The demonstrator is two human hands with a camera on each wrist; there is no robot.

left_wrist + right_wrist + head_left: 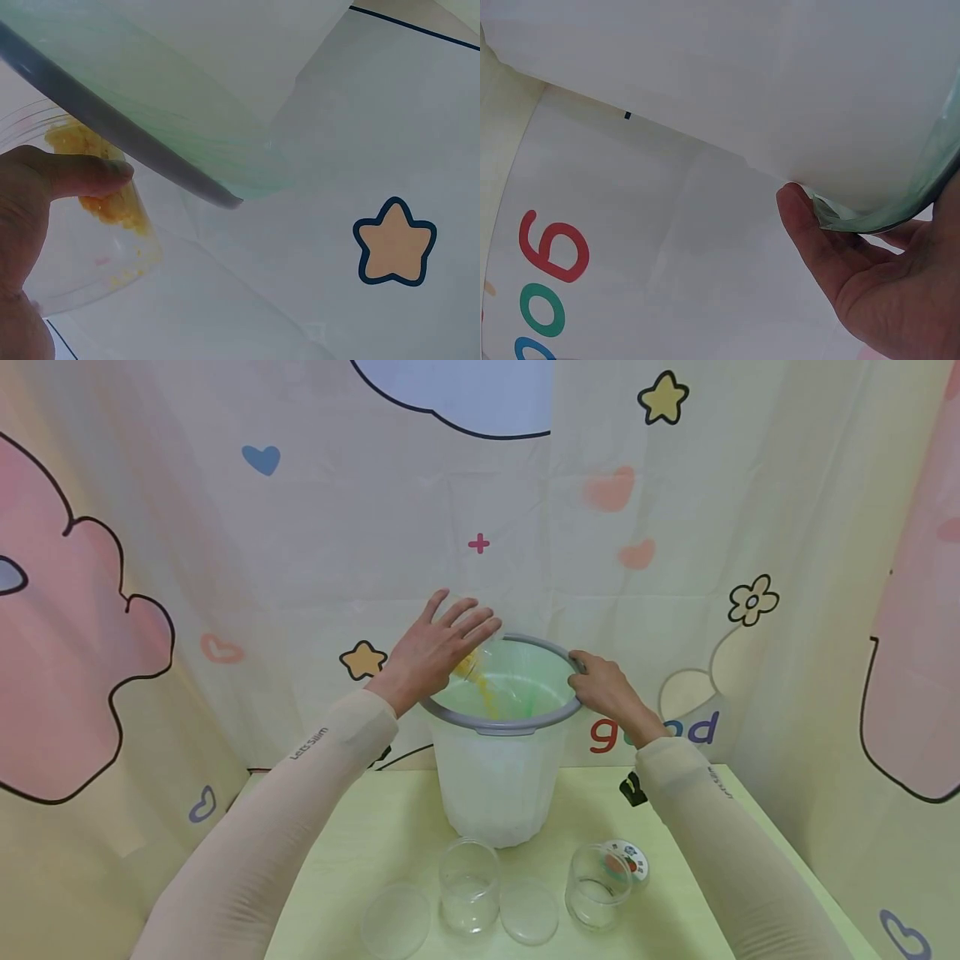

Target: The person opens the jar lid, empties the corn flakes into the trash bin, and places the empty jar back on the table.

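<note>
A white trash bin with a grey rim and a pale green liner bag stands upright on the table. Over its left side, my left hand holds a clear plastic jar tipped toward the opening. Yellow, chunky food clings inside the jar, and a yellow streak runs from its mouth into the bin. My right hand grips the rim on the right, where the liner is folded over. In the left wrist view the thumb presses on the jar's side; the other fingers are hidden there.
Two clear jars without lids, a left one and a right one, stand in front of the bin. Two translucent lids lie beside the left jar. A printed round lid is behind the right jar. A patterned curtain hangs close behind.
</note>
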